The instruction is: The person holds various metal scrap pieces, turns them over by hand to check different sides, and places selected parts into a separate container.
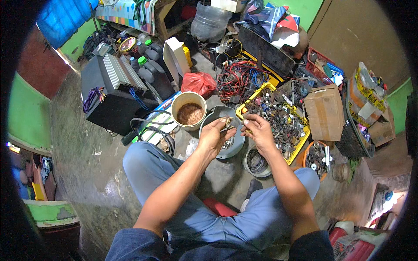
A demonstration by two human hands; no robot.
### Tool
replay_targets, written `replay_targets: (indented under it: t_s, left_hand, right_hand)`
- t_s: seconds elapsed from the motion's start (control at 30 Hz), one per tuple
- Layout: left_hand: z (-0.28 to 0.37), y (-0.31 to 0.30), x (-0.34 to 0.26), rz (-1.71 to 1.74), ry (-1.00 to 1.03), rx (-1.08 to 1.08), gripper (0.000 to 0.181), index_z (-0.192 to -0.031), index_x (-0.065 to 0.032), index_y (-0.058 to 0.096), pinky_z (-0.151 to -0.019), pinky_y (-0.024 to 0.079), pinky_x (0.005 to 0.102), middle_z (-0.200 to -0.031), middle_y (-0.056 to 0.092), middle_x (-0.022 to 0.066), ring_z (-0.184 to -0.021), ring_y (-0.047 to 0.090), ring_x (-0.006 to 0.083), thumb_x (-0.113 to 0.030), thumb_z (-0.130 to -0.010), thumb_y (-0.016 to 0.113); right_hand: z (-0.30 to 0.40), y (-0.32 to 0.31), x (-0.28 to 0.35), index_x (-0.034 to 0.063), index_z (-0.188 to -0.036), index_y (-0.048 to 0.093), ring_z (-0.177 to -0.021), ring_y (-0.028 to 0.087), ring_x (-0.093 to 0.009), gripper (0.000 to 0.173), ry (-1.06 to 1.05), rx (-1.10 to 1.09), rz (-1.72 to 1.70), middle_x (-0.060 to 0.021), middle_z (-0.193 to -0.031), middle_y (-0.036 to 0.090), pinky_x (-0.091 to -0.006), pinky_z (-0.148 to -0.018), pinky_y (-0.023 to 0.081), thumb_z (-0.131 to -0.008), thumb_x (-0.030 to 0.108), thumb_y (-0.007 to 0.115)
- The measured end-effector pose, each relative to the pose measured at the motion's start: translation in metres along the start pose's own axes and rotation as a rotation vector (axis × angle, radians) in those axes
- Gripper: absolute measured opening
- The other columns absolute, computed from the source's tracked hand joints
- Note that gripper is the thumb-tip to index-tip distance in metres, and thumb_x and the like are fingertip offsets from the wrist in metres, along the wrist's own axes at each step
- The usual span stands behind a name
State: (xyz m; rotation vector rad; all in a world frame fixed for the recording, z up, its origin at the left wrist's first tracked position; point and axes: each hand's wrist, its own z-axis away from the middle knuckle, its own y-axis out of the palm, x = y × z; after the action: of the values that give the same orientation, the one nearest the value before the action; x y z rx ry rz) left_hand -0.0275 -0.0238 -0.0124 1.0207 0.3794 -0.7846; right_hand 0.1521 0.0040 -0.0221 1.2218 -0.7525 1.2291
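My left hand (214, 135) grips a small metal part (230, 122), brass-coloured in places, above a grey plastic basin (240, 146). Just right of it, my right hand (260, 132) has its thumb and fingers drawn together over the basin's rim. Something small and yellowish shows at those fingertips, too tiny to make out. Inside the basin lie a few small metal pieces (227, 143), partly covered by my left hand. A round tub (266, 172) with coiled wire sits below my right hand. Left of the basin stands a cream bucket (174, 111) with brown contents.
A yellow crate (298, 153) heaped with mixed small parts stands right of the basin. Beyond are tangled wires (232, 76) and a red plastic bag (198, 84). A cardboard box (324, 114) and an orange bucket (305, 160) are at right. Black cable (153, 127) loops near my left knee.
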Motion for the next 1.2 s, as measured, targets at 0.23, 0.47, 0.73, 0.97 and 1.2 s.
replay_targets:
  t_s: [0.23,0.47,0.73,0.97,1.2]
  left_hand:
    - [-0.002,-0.003,0.002,-0.074,-0.013,0.005,0.03,-0.127,-0.0009,0.057,-0.095,0.053,0.0368,-0.122,0.061,0.0078,-0.111,0.057,0.0202,-0.016,-0.102,0.054]
    - [-0.001,0.016,0.008,-0.085,-0.013,-0.008,0.026,-0.12,-0.0002,0.061,-0.074,0.055,0.0285,-0.101,0.063,0.0066,-0.082,0.061,0.0161,-0.017,-0.101,0.056]
    - [-0.013,0.03,0.037,-0.17,-0.083,0.108,0.025,-0.118,-0.0005,0.061,-0.068,0.05,0.0286,-0.088,0.063,0.0053,-0.073,0.058,0.015,-0.018,-0.101,0.054]
    - [-0.001,0.063,0.062,-0.212,-0.214,0.094,0.019,-0.112,-0.0018,0.06,-0.089,0.058,0.0403,-0.112,0.059,0.0115,-0.097,0.059,0.0243,-0.017,-0.101,0.055]
    - [0.0,0.068,0.079,-0.165,-0.254,0.211,0.023,-0.116,0.0014,0.058,-0.094,0.057,0.0408,-0.114,0.06,0.0135,-0.1,0.061,0.026,-0.015,-0.1,0.057]
  right_hand:
    - [0.004,-0.002,0.0,-0.0055,-0.117,0.062,-0.079,0.067,-0.016,0.029,-0.011,0.116,0.077,-0.0119,-0.098,0.069,-0.0277,-0.071,0.058,-0.091,0.006,0.068]
    - [0.006,-0.036,0.023,-0.0052,-0.107,0.065,-0.075,0.066,-0.015,0.023,-0.114,-0.024,0.066,-0.0093,-0.09,0.067,-0.0309,-0.067,0.059,-0.096,0.015,0.065]
    - [0.047,-0.083,0.027,-0.0011,-0.097,0.064,-0.067,0.063,-0.012,0.02,-0.08,-0.195,0.138,-0.0057,-0.079,0.065,-0.027,-0.058,0.054,-0.098,0.018,0.064]
    - [0.074,-0.123,-0.013,0.0019,-0.095,0.069,-0.06,0.063,-0.017,0.019,-0.191,-0.26,0.817,-0.0118,-0.076,0.068,-0.0324,-0.059,0.05,-0.088,0.02,0.073]
    - [0.097,-0.111,-0.012,0.0068,-0.103,0.072,-0.092,0.068,-0.039,0.021,-0.145,-0.15,1.418,-0.0198,-0.093,0.069,-0.047,-0.082,0.053,-0.087,0.02,0.068]
